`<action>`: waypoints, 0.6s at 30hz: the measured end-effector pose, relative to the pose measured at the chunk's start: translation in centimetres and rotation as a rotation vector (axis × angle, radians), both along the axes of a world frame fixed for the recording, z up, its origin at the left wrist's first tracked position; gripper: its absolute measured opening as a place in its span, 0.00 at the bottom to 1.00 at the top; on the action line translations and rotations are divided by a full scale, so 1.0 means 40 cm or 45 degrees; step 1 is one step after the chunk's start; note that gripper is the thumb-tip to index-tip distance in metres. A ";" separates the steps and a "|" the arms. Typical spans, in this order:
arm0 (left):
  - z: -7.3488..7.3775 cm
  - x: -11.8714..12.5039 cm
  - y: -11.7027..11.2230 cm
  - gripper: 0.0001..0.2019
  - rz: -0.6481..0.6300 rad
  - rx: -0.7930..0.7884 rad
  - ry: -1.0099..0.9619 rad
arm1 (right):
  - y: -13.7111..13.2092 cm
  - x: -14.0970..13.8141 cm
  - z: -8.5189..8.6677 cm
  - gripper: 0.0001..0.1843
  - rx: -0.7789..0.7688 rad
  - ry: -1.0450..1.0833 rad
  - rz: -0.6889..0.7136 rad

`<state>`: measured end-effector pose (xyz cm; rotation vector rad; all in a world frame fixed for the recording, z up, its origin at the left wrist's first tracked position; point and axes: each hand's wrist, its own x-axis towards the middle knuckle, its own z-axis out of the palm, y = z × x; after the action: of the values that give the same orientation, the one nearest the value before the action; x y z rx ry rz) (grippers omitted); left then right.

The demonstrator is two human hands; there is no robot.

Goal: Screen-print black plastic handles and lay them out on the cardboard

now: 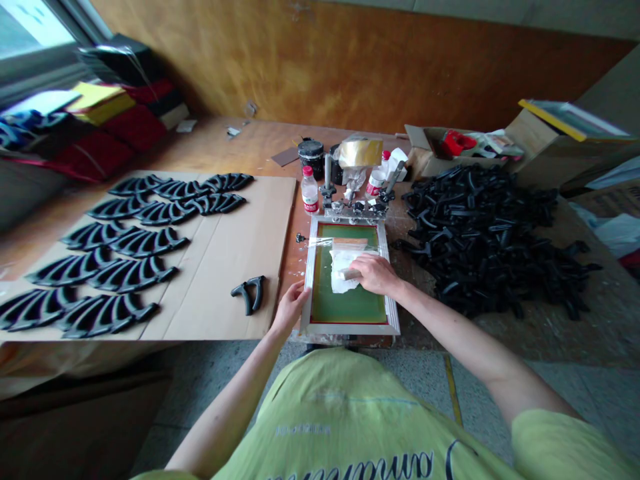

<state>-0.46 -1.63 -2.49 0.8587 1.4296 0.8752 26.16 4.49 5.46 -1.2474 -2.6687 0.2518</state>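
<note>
A small printing screen (350,325) with a silver frame and green mesh lies flat in front of me. My right hand (375,275) rests on the mesh, its fingers closed on a squeegee (349,273) lying over a white smear of ink. My left hand (290,307) grips the frame's left edge. A single black forked plastic part (249,293) lies on the cardboard just left of my left hand.
Rows of black fan-shaped parts (117,257) cover a cardboard sheet (235,247) on the left. A big heap of black parts (495,233) fills the right. Bottles (309,190), a black tin (311,157) and clamps (357,205) stand behind the screen. Cardboard boxes (545,147) sit far right.
</note>
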 end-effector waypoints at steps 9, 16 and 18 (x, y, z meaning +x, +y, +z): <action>0.022 0.001 0.001 0.35 -0.009 -0.006 -0.020 | -0.050 0.003 -0.036 0.09 -0.006 0.106 -0.017; 0.189 -0.002 0.016 0.37 0.038 0.055 -0.131 | 0.157 0.035 0.115 0.31 0.094 0.252 -0.508; 0.251 0.011 0.037 0.28 0.101 0.181 -0.148 | 0.191 0.114 0.129 0.27 0.140 0.358 -0.683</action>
<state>-0.02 -0.13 7.54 0.8472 1.3193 1.0807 30.73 12.11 10.62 -1.6843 -1.9999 0.1787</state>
